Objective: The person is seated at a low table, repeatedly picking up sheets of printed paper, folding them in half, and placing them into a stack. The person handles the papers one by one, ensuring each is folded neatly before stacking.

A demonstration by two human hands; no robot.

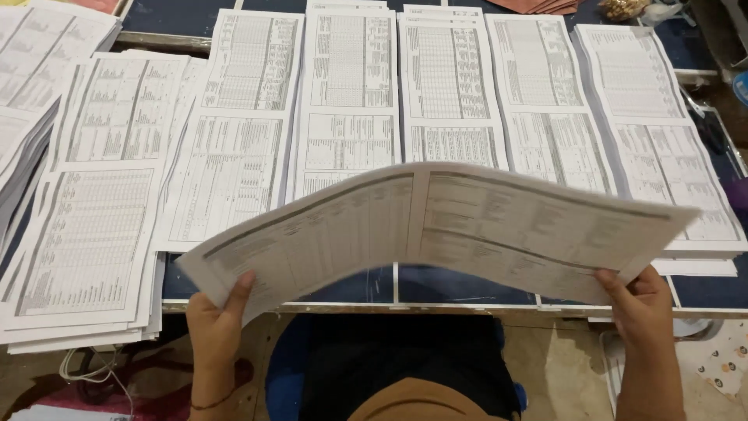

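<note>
Left hand (pixel 216 318) pinching the near-left corner of a big printed sheet (pixel 436 230), thumb on top, other fingers hidden underneath. Right hand (pixel 640 302) gripping the near-right corner the same way, thumb over the edge. Both closed on the paper, thin band visible on the left wrist.

Sheet held up in the air between both hands, above the near edge of the table, bowed upward in the middle, centre fold running front to back, dense tables printed on both halves. Slightly blurred.

Behind and below it: dark blue table (pixel 460 284) with a pale edge strip, covered by stacks of similar printed sheets laid side by side in a row – far-left stack (pixel 86 242), next stack (pixel 234 148), centre stack (pixel 351 93), then (pixel 448 86), (pixel 545 101), and far-right stack (pixel 662 156). More piled sheets at top left (pixel 47 54), overlapping the far-left one.

Under the table edge: dark clothing on the lap (pixel 397 366), white cable (pixel 86 370) on the floor at left, tiled floor (pixel 561 374) at right
</note>
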